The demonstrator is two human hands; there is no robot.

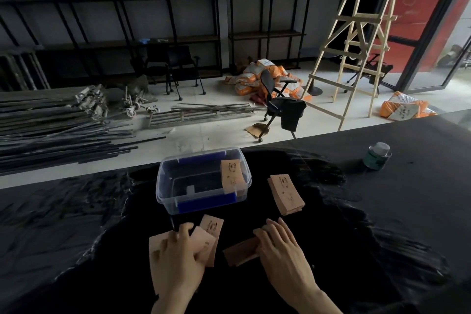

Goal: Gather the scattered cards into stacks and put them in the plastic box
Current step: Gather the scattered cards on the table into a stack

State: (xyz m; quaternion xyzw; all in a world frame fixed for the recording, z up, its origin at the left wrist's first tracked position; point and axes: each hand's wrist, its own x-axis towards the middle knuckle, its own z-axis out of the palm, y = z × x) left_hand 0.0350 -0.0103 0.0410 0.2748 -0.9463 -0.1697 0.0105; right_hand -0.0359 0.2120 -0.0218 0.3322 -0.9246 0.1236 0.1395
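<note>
A clear plastic box (163, 181) with blue clips stands on the black table, with one pale pink card stack (231, 176) leaning inside its right end. Another card stack (286, 194) lies to the right of the box. My left hand (178, 255) presses flat on several loose cards (210, 233) fanned out in front of the box. My right hand (280, 245) rests on a small card stack (240, 253), fingers curled over its right end.
A green-labelled jar (377, 155) stands at the far right of the table (407, 211). Beyond the table's far edge the floor holds metal poles (51, 132), an office chair (283, 104), a wooden ladder (356, 41) and orange sacks (254, 76).
</note>
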